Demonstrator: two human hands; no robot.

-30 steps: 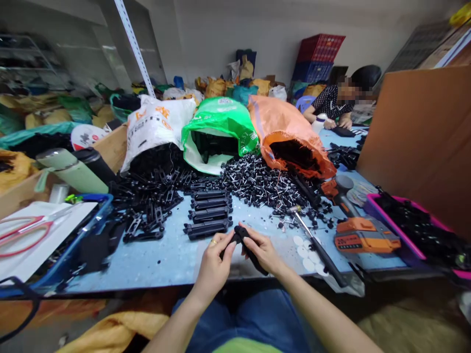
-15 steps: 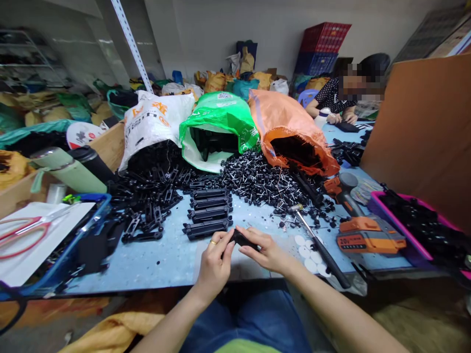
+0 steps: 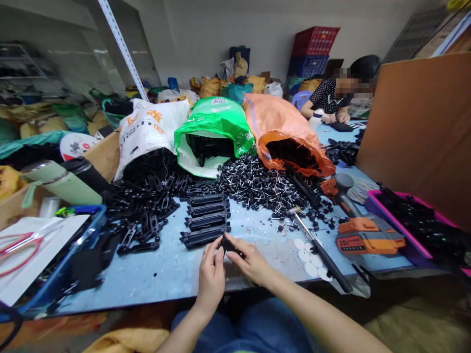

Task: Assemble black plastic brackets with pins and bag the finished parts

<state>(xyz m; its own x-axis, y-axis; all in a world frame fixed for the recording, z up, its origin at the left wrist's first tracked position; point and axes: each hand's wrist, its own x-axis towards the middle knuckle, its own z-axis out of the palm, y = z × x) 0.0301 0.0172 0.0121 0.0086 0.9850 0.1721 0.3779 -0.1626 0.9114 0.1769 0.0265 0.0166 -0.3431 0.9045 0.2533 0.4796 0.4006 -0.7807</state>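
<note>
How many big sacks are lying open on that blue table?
3: a white sack on the left, a green sack in the middle and an orange sack on the right. Another hidden behind them wouldn't show.

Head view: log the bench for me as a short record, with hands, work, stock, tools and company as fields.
Left hand: fingers pinching one end of a small black plastic part
Right hand: fingers on the same part
Row: four long black plastic pieces, just beyond the left hand
Sacks: white, green, orange, mouths toward the worker
Pile: black-headed metal pins
Tools: hammer, 20V cordless power tool
Company: co-worker, far right
</note>
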